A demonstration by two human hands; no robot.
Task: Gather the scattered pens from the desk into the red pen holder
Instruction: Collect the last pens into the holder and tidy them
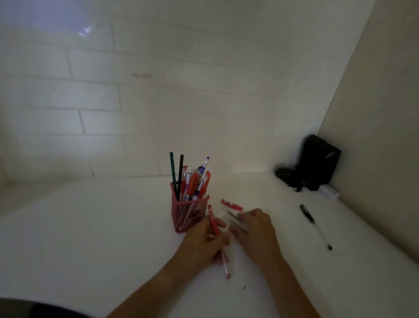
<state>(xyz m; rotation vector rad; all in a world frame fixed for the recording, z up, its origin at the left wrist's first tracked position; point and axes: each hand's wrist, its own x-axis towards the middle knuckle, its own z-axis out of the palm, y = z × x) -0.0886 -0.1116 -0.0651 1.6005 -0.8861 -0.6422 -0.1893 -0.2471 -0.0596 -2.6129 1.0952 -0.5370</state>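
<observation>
Red mesh metal pen holder [189, 212] sits mid-desk, already stuffed with pens and pencils. Left hand [204, 242] grips a red-capped clear gel pen [218, 241] just at the holder's 4 o'clock. Right hand [254, 229] is blurry over a dark pen [234, 219], so can't tell if it's grasping it. Small red cap piece [231, 204] lies at 3 o'clock on the white desk [80, 225], black-capped clear pen [315, 224] farther out, same side.

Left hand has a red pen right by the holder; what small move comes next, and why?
Probably lift the red pen gripped by the left hand and drop it into the red pen holder, which stands just beside it.
</observation>
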